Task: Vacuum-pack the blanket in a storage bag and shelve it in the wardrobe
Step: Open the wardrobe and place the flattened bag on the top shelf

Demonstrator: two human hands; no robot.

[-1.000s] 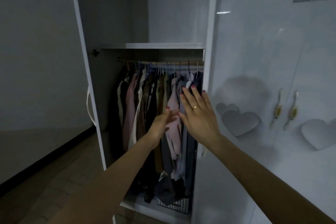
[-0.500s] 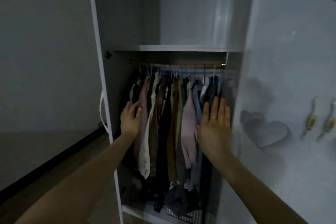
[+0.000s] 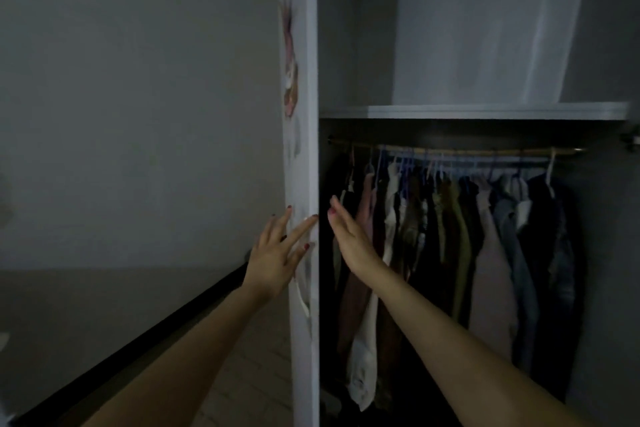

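The wardrobe stands open in dim light. Its left door [image 3: 304,80] is seen edge-on. My left hand [image 3: 277,253] rests on the door's outer face with straight, spread fingers, the fingertips at the door's edge. My right hand [image 3: 349,239] is flat and empty just inside that edge, in front of the hanging clothes [image 3: 485,253]. Above the rail [image 3: 450,151], the shelf [image 3: 485,112] carries a pale, flat rectangular shape [image 3: 485,28]; I cannot tell whether it is the storage bag. No blanket shows.
A plain grey wall [image 3: 138,114] with a dark skirting board [image 3: 138,340] runs left of the wardrobe. Tiled floor [image 3: 256,374] lies below it. Several garments on hangers fill the lower compartment from side to side.
The view has swung left and closer. My left hand went from the clothes to the left door. My right hand crossed leftward to the door's edge. The right door has left the view.
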